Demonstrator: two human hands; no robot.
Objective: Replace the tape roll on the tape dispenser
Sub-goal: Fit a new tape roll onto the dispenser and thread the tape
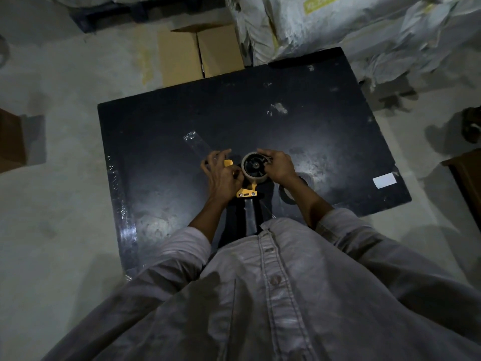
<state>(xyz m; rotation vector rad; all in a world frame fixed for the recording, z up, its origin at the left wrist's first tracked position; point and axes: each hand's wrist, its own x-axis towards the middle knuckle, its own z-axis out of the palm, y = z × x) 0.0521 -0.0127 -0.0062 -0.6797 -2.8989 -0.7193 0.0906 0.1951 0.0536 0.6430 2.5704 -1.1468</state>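
Yellow plastic shows at the frame of the tape dispenser [246, 190], held just above the glossy black surface [161, 121] near the middle of its near edge. On the dispenser sits the tape roll [254, 170], a round greyish ring around a dark spoked hub, facing up toward the camera. The left hand [221, 175] is curled around the yellow frame on the roll's left side, thumb and fingers closed on it. The right hand [278, 165] grips the roll's right rim, fingers bent over the top edge. Below the frame a dark, smooth handle runs back toward the person's pale, buttoned shirt [273, 282].

A crinkled strip of clear tape [196, 143] lies flat on the surface just beyond the left hand. A small white rectangular label [384, 180] sits near the right edge. The surface is scuffed and dusty, with shiny film along its left edge. Flattened brown cardboard [200, 53] lies on the concrete floor past the far edge, beside wrinkled pale sacks [338, 24].
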